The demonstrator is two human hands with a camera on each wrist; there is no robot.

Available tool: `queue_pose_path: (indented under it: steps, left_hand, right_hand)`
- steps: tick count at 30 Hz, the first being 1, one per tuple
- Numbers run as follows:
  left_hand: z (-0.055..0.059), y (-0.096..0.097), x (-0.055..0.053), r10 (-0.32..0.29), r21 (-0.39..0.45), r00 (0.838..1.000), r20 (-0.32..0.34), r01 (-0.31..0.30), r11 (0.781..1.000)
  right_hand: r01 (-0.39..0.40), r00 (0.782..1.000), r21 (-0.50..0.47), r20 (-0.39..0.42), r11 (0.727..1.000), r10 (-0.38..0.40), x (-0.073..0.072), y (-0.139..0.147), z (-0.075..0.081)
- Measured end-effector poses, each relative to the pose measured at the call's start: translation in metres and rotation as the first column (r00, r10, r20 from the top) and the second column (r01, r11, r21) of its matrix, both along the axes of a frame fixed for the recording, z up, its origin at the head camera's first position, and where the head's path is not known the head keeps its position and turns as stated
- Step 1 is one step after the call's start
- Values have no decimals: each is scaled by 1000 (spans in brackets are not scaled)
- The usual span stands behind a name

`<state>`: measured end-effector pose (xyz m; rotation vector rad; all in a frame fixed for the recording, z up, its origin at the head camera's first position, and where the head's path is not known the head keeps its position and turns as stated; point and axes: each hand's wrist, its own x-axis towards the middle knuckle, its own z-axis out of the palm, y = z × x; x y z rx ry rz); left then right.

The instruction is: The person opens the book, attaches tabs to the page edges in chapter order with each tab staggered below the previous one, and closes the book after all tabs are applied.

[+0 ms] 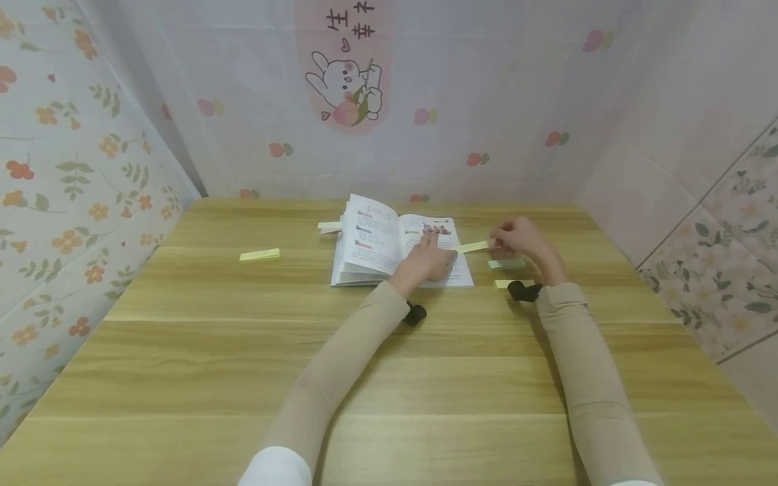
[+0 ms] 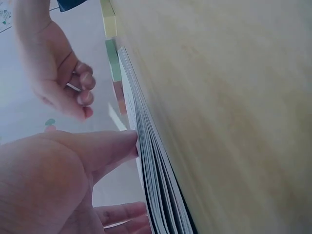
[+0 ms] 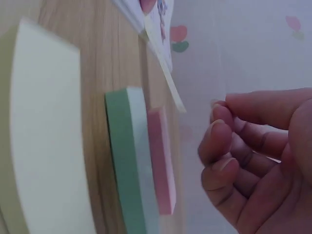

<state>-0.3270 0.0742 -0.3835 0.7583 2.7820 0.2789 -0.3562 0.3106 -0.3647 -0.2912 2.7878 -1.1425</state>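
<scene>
An open book with printed pages lies on the wooden table. My left hand rests on its right page, fingers extended, the thumb at the page's outer edge in the left wrist view. From that edge a narrow pale yellow sticky note sticks out to the right. Beside its free end is my right hand; in the right wrist view the fingers are loosely curled, a gap shows between them and the strip, and they hold nothing.
Pads of sticky notes, green, yellow and pink, sit right of the book. Sticky tabs stick out from its left side. Farther left lies another yellow sticky pad. A patterned curtain hangs behind the table.
</scene>
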Motion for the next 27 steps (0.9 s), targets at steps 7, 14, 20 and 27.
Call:
queue_pose_path:
  steps: [7, 14, 20, 27]
  left_hand:
    - [0, 0, 0, 19, -8, 1000, 7, -19, 1000]
    - [-1, -1, -2, 17, -1, 1000, 8, -17, 1000]
    - [1, -2, 0, 13, 1, 1000, 7, -13, 1000]
    - [1, -2, 1, 15, 5, 1000, 8, -15, 1000]
  right_hand:
    - [-52, 997, 91, -52, 994, 57, -4, -20, 0]
    - [-117, 987, 216, -86, 969, 139, -5, -46, -7]
    - [-142, 977, 255, -118, 956, 176, -5, -58, -16]
    - [-66, 990, 222, -107, 973, 92, -5, -59, -18]
